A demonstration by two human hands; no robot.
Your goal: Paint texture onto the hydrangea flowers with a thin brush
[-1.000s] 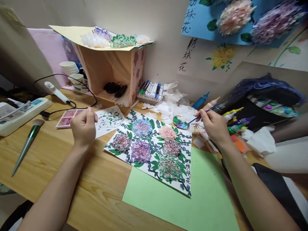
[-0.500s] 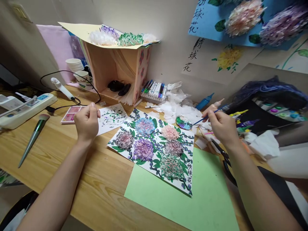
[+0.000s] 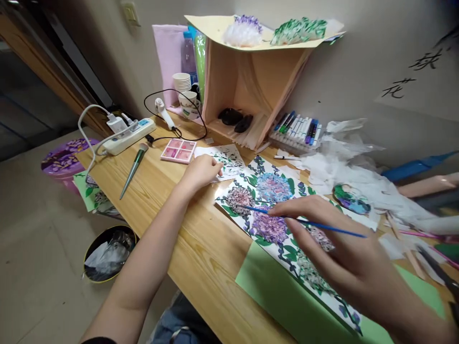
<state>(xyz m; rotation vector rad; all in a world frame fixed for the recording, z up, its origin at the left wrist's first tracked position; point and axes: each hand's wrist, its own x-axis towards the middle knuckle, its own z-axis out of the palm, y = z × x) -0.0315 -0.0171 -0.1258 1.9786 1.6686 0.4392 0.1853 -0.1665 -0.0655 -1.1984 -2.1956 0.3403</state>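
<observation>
Right hand (image 3: 344, 260) has swung off the paint dish (image 3: 351, 199) and now hangs over the flower painting (image 3: 267, 191), fingers pinched on a thin blue paintbrush (image 3: 311, 223) whose tip points left over the pink-grey bloom. View has also turned left, so floor and bins show. Left hand (image 3: 201, 171) is loosely curled, fingers together, thumb and fingertips resting on the near edge of a small speckled paper scrap (image 3: 225, 160) just beside the painting's far-left corner.

Painting lies mid-tabletop, its near end overlapping a green paper sheet (image 3: 283, 301) at the near edge. Pink makeup palette (image 3: 178, 150) sits just left of the scrap; green-handled brush (image 3: 133, 168) and white power strip (image 3: 129, 136) lie toward the left end. Crumpled white tissue (image 3: 344, 162) is heaped behind the painting, around the paint dish.

Wooden box shelf (image 3: 247, 91) against the wall holds dark objects, too small to tell, and carries a yellow sheet with tissue flowers on top. Marker tray (image 3: 297, 131) beside it is full of pens. Stacked paper cups (image 3: 182, 82) stand at the far-left corner. On the floor, a black bin (image 3: 107, 253) holds clear plastic scraps; a purple tub (image 3: 66, 160) is behind it.
</observation>
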